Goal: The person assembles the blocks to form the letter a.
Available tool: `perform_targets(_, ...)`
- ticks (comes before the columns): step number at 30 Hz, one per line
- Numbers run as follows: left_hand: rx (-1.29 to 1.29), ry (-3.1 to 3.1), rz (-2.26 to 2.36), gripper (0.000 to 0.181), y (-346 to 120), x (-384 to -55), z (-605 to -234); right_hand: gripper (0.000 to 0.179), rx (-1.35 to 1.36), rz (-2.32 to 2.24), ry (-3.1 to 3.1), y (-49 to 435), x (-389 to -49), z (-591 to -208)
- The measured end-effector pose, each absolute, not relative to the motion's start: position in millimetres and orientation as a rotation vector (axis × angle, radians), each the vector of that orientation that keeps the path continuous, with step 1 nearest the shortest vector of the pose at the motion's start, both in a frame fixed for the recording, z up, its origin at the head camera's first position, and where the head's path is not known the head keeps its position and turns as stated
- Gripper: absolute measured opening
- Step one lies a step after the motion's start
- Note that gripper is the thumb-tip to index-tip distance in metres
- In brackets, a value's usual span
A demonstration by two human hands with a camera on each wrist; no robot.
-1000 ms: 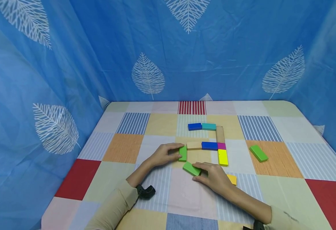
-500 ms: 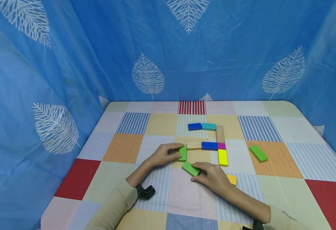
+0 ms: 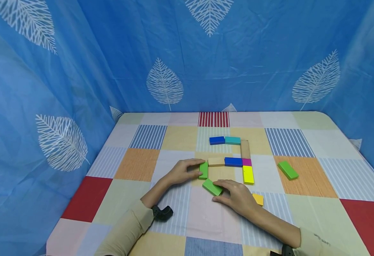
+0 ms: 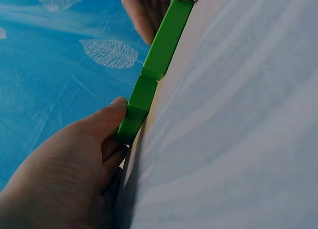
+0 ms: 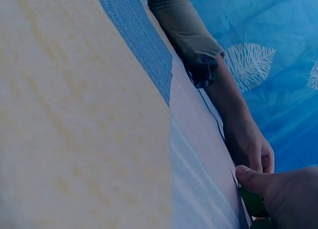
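Note:
My left hand (image 3: 182, 172) pinches an upright-running green block (image 3: 203, 174) between thumb and fingers on the table. Just below it, my right hand (image 3: 239, 199) holds the right end of a second green block (image 3: 210, 186), which lies at a slant. Seen from the left wrist, the two green blocks meet end to end, the thumb (image 4: 117, 102) resting against the nearer one. A natural wood block (image 3: 216, 162) extends rightward from the top of the left green block, followed by a blue block (image 3: 233, 162), a magenta block (image 3: 246, 162) and a yellow block (image 3: 248, 176).
Above that row stand a dark blue block (image 3: 217, 140), a teal block (image 3: 232, 140) and a wood block (image 3: 245, 149). A loose green block (image 3: 287, 170) lies to the right. Behind my right wrist shows an orange-yellow block (image 3: 258, 199). A blue leaf-print curtain (image 3: 254, 78) surrounds the patchwork-covered table.
My right hand has shifted slightly left with its green block, toward the one under my left hand. The left hand has stayed in place.

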State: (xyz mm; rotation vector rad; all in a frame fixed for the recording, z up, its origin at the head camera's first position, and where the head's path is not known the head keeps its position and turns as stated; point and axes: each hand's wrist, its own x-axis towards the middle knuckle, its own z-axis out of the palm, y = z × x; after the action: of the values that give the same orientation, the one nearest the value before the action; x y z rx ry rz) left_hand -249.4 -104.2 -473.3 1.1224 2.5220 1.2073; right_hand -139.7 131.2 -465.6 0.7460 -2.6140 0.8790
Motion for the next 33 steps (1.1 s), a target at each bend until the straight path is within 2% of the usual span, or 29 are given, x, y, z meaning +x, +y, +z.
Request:
perform_targets(20,1.114,2.514,1.213,0.047,-101,-249,-474,0.06,0.742,0.913,-2.715,138,-131,-456)
perform_targets(33,1.104,2.509,1.21,0.047,-105,-249,-472,0.058,0.687,0.888,-2.788,180,-115,-443)
